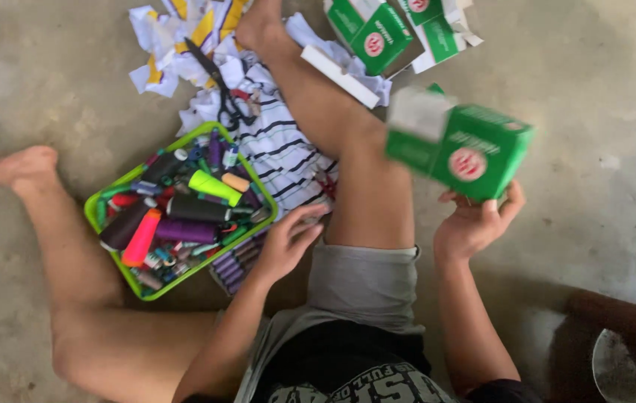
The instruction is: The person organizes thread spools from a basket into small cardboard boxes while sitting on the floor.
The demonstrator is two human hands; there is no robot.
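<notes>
I sit on a concrete floor with my legs spread. My right hand (475, 224) holds up a green and white cardboard box (461, 142) with an open flap, right of my right knee. My left hand (290, 240) rests with loose fingers by my right thigh, at the edge of a green tray (96, 211) and touching striped cloth; whether it holds anything is unclear. The tray is full of several thread spools in purple, pink, green and dark colours.
A white cloth with black stripes (281, 145) lies under my right leg. Black scissors (221, 86) lie on fabric scraps beyond the tray. Two more green boxes (378, 33) sit at the top. A dark round object (624, 358) is at the bottom right.
</notes>
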